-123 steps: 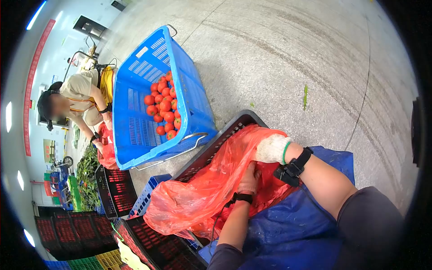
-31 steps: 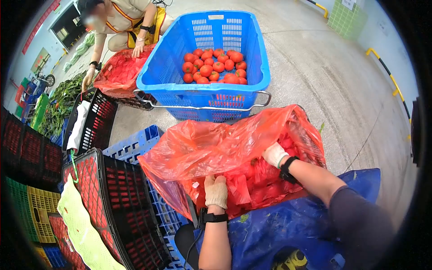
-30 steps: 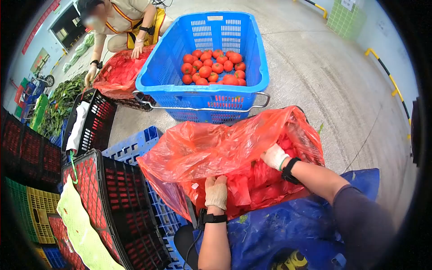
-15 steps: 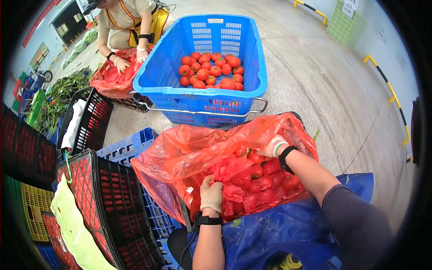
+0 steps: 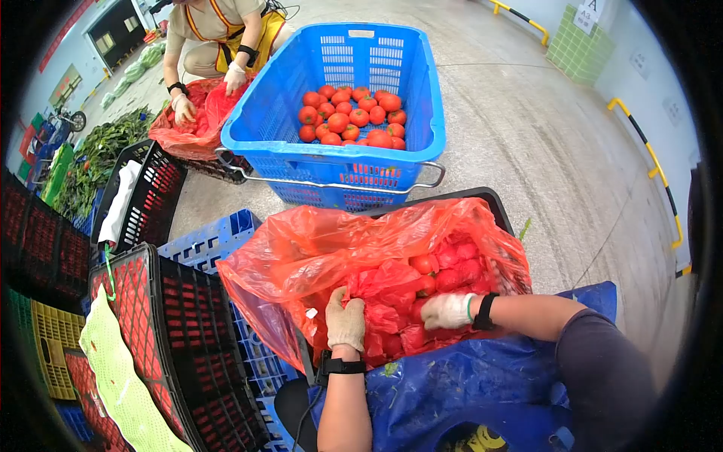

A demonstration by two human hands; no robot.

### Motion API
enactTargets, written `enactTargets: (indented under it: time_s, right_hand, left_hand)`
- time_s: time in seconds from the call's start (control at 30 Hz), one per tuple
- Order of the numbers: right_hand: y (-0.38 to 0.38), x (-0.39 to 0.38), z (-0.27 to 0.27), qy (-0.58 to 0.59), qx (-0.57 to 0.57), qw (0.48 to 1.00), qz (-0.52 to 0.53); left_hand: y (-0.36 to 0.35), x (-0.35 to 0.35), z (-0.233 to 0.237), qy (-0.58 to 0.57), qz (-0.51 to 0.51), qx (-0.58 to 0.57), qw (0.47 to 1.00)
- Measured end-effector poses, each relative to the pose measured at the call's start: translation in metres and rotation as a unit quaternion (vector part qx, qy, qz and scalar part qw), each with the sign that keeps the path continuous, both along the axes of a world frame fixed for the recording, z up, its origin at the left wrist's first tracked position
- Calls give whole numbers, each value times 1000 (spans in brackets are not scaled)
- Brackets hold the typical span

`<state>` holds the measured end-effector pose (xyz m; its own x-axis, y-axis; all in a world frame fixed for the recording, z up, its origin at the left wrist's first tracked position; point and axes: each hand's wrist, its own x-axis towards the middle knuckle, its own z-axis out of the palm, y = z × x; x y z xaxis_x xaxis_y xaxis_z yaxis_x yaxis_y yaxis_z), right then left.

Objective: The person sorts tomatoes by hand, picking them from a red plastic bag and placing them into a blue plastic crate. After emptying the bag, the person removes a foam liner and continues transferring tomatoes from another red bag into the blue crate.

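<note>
A large red plastic bag (image 5: 301, 241) lines a black crate (image 5: 493, 202) right in front of me, its loose upper film bunched toward the far side. Tomatoes (image 5: 424, 264) show inside it, several still under thin red film. At the bag's near left, my left hand (image 5: 346, 320), in a knitted glove, is closed on the crumpled plastic. My right hand (image 5: 448, 310), gloved in white, lies low over the middle of the tomatoes with its fingers bent together on the red film. Its fingertips are partly hidden in the folds.
Beyond the bag stands a big blue basket (image 5: 331, 162) with loose tomatoes and a metal handle. A person (image 5: 215, 34) handles another red bag (image 5: 197, 124) at far left. Black crates (image 5: 203, 339) and a blue pallet (image 5: 215, 237) line my left; blue sheeting (image 5: 459, 377) lies nearest me.
My right hand has come down and left from the bag's far right side to the middle of the tomatoes. The left hand stays nearly in place. The other person's hands have spread apart.
</note>
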<state>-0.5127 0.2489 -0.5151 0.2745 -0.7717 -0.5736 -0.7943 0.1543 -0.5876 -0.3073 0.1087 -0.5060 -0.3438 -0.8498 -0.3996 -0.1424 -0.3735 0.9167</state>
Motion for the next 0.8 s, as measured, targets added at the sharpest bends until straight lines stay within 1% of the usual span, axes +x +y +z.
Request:
enactTargets:
  time_s: [0.03,0.1,0.13,0.17,0.2,0.23,0.27,0.3,0.37,0.4,0.43,0.47,0.5,0.53,0.57,0.6,0.63,0.67,0.7,0.73,0.77,0.8]
  right_hand:
    - [1,9,17,-46,47,997,-41]
    - [-11,6,24,67,-74,994,-44]
    - [-22,-1,31,185,-120,973,-72]
    - [-29,-14,29,288,-142,943,-93]
    - [-44,-23,40,404,-61,909,-76]
    - [-56,-40,34,424,20,901,-91]
    - [-53,-74,-9,374,-7,922,-96]
    - [-52,-82,-10,371,-37,921,-110]
    - [-58,-80,-13,355,-17,925,-134]
    - [-51,-85,-21,355,-14,925,-134]
    - [-42,-96,-34,281,-75,929,-230]
    - [-41,-96,-27,203,-136,915,-321]
    - [-41,-97,-22,203,-136,914,-324]
    - [-40,-101,-13,127,-105,891,-423]
    - [-43,-98,8,49,-71,853,-515]
    - [-44,-95,29,-9,-41,843,-536]
    - [-40,-97,23,-8,-39,843,-536]
    - [-32,-100,14,-22,-25,874,-484]
    - [-27,-103,9,-36,-13,901,-432]
    - [-35,-71,68,-34,77,913,-399]
    - [-24,-49,63,-12,16,913,-408]
    - [-15,-34,44,-5,-41,930,-366]
  left_hand:
    - [0,0,2,1,-1,1,1000]
    - [-1,0,8,44,40,14,998]
    - [0,0,14,62,34,20,997]
    - [0,0,20,60,38,20,997]
    - [2,-1,24,47,33,17,998]
    - [3,-1,26,33,29,14,999]
    - [2,1,21,4,7,9,1000]
    - [1,1,10,3,13,11,1000]
    - [2,1,-14,-45,11,-60,997]
    - [3,2,-14,-46,10,-58,997]
    - [2,1,-13,-39,9,-54,998]
    - [1,0,-11,-31,8,-51,998]
    - [1,-1,-7,-31,5,-51,998]
    - [2,-1,-2,-53,-13,-44,998]
    - [2,-1,3,-76,-30,-35,996]
    - [2,-1,7,-76,-31,-34,996]
    - [3,0,10,-85,-94,4,992]
    - [5,-1,11,-93,-156,44,982]
    - [7,-2,9,-92,-159,45,982]
    - [10,-3,5,-67,-203,34,976]
    - [12,-4,0,-41,-248,23,968]
    - [16,-6,-6,18,-267,12,964]
